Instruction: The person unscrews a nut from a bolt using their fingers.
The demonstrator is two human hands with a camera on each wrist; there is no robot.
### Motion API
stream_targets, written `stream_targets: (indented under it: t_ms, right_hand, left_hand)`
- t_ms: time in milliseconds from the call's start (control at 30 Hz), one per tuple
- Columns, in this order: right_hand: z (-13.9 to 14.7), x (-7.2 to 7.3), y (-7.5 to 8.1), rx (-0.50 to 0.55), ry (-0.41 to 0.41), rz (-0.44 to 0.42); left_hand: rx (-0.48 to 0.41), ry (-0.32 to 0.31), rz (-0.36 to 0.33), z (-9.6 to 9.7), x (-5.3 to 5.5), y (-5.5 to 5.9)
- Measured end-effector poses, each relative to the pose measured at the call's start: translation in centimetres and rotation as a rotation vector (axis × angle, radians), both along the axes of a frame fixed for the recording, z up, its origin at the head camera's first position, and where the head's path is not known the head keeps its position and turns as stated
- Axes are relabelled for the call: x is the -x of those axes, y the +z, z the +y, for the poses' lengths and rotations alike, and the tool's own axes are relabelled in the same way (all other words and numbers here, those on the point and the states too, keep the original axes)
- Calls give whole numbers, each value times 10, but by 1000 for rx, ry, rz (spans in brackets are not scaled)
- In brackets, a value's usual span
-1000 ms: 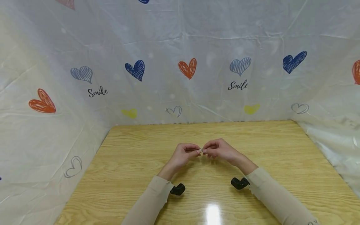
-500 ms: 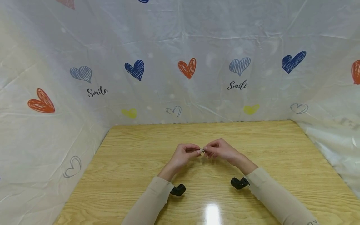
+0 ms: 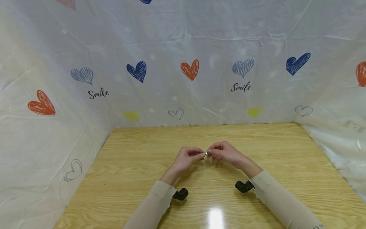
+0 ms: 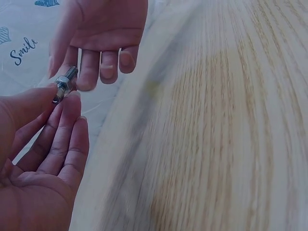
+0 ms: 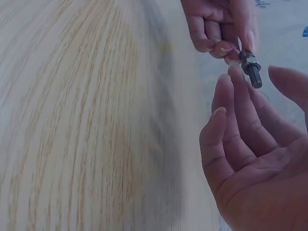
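A small metal bolt (image 3: 206, 153) with a nut (image 4: 62, 82) on its thread is between the two hands, raised over the table. My left hand (image 3: 186, 159) pinches it at one end between thumb and fingertips. The bare threaded end (image 5: 255, 78) points toward my right hand (image 3: 227, 153). In the right wrist view the right thumb (image 5: 288, 84) stands apart from the thread, while the right fingers (image 5: 240, 115) are loosely bent, their tips right beside the bolt. The pinched end is partly hidden by the left fingertips.
The wooden table (image 3: 128, 178) spreads under both forearms. A pale curtain (image 3: 214, 41) printed with hearts hangs behind it and along both sides. Black wrist devices, one on the left (image 3: 180, 194) and one on the right (image 3: 244, 186), stick out below the sleeves.
The right thumb and fingertips have shifted slightly along the bolt, and more of the shiny metal shows between the hands. The left hand keeps its pinch, almost still.
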State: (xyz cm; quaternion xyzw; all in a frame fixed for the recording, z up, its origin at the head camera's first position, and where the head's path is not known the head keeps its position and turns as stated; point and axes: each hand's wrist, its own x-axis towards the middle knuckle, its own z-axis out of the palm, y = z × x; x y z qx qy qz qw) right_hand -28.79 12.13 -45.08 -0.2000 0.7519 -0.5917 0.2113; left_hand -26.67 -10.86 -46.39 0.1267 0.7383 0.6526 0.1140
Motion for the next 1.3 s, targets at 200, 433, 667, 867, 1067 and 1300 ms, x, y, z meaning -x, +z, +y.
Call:
stream_targets:
  t_ms: [200, 433, 667, 867, 1067, 1300]
  right_hand:
    - [-3, 1, 2, -21, 20, 15]
    - [-4, -1, 2, 3, 39, 19]
    - [-3, 0, 2, -6, 17, 5]
    - [-4, 1, 2, -21, 37, 23]
    - [-5, 1, -1, 3, 56, 48]
    - [0, 0, -3, -18, 9, 40]
  left_hand:
    - [-3, 3, 5, -1, 2, -3]
    - [3, 12, 0, -2, 2, -4]
    - [-6, 15, 7, -2, 2, -4]
    - [-9, 9, 6, -2, 1, -3]
    - [-2, 21, 10, -2, 1, -4]
    - [-12, 13, 8, 0, -1, -3]
